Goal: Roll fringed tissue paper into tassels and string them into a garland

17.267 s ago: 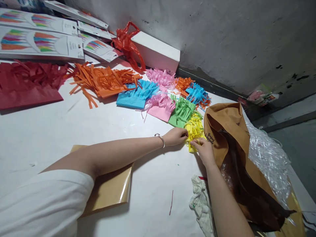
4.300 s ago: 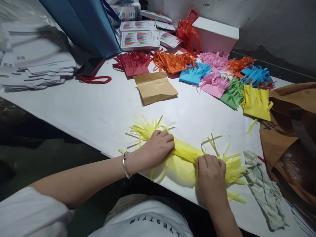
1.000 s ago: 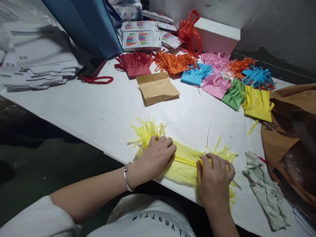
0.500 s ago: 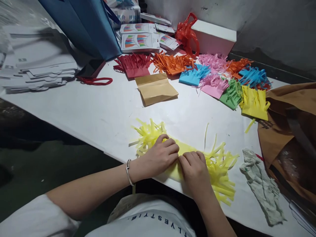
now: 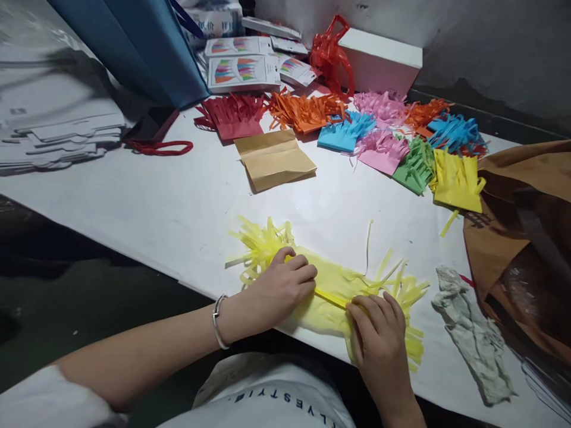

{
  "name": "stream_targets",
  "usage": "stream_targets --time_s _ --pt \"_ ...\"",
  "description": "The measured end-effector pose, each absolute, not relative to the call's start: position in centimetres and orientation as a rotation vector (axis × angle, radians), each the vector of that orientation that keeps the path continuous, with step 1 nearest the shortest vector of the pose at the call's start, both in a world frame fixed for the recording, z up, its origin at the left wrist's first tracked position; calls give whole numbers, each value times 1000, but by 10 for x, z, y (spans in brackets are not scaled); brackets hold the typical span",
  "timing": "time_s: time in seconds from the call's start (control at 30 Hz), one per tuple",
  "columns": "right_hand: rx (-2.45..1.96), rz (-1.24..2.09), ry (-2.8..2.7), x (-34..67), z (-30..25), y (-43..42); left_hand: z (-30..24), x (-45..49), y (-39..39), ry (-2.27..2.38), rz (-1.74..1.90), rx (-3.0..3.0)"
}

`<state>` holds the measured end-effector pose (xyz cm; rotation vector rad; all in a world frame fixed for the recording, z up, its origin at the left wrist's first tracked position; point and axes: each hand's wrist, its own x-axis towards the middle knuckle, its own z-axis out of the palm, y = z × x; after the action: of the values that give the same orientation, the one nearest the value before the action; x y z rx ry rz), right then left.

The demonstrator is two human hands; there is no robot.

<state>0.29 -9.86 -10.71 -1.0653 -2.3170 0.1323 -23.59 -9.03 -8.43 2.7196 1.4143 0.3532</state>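
A sheet of yellow tissue paper [image 5: 330, 270] with fringed strips at both ends lies along the table's front edge. A narrow raised fold runs across its middle, between my hands. My left hand [image 5: 279, 288], with a silver bracelet at the wrist, pinches the fold at its left end. Near the right fringe, my right hand [image 5: 379, 330] has its fingers curled and pressed together on the fold's other end. The fingertips of both hands are partly hidden. One loose yellow strip sticks up behind the sheet.
Behind lies a folded brown paper [image 5: 276, 163]. Fringed bundles in several colours, among them a yellow bundle [image 5: 457, 181], line the back right. A crumpled pale glove-like cloth [image 5: 475, 336] and a brown bag [image 5: 513, 238] are at right. White card stacks [image 5: 57, 131] and a blue bag [image 5: 147, 53] stand left.
My right hand has moved right along the yellow tissue paper, away from my left hand. The narrow fold between them now shows. My left hand stays on the paper. The view has shifted slightly.
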Motion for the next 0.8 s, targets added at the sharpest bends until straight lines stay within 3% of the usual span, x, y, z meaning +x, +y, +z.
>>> stream_targets --time_s 0.33,0.53,0.8 --pt "-1468 8 -2193 -16 -105 -101 -74 -220 -81 1603 146 2668" --pt "-1254 134 -2325 -16 -102 -102 -71 -221 -81 1170 229 2997" --pt "-1097 8 -2476 -31 -100 -83 -76 -220 -61 1259 207 2777"
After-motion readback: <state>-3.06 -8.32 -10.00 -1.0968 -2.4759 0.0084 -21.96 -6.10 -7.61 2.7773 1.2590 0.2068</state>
